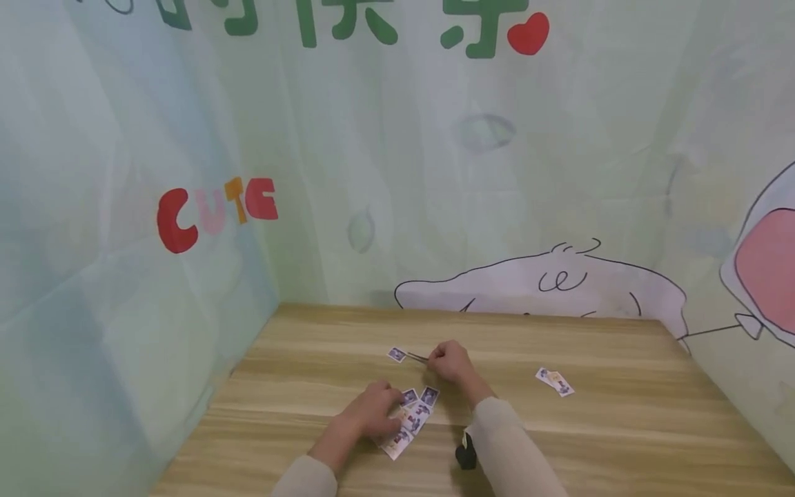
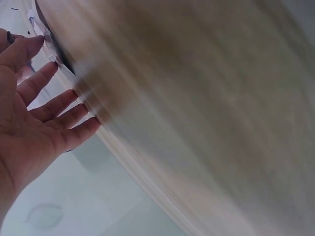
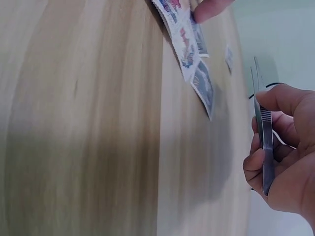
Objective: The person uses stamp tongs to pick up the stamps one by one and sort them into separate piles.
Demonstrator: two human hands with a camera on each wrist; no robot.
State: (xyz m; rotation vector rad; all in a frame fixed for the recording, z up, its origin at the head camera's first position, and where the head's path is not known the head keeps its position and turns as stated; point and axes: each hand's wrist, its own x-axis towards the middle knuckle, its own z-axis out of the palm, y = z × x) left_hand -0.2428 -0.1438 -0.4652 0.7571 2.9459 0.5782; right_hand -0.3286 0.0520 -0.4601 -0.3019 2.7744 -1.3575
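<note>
One wooden worktop [image 1: 621, 428] carries everything, closed in by a printed backdrop on three sides. Near the middle of its near edge lies one cluster of stamps [image 1: 413, 417], overlapping, so the exact count cannot be told; the head view shows at least five. One pair of stamps [image 1: 555, 382] lies well apart toward the right edge, and one single stamp [image 1: 397, 355] sits further back, toward the far edge.

One pair of tweezers [image 3: 262, 132] is pinched in the right hand [image 1: 452, 361], whose grip is curled round it, thumb against the ridged shaft, tips pointing at the single stamp. The left hand [image 1: 371, 408] lies flat, fingers straight, fingertips [image 3: 209, 9] pressing on the cluster, holding nothing.
</note>
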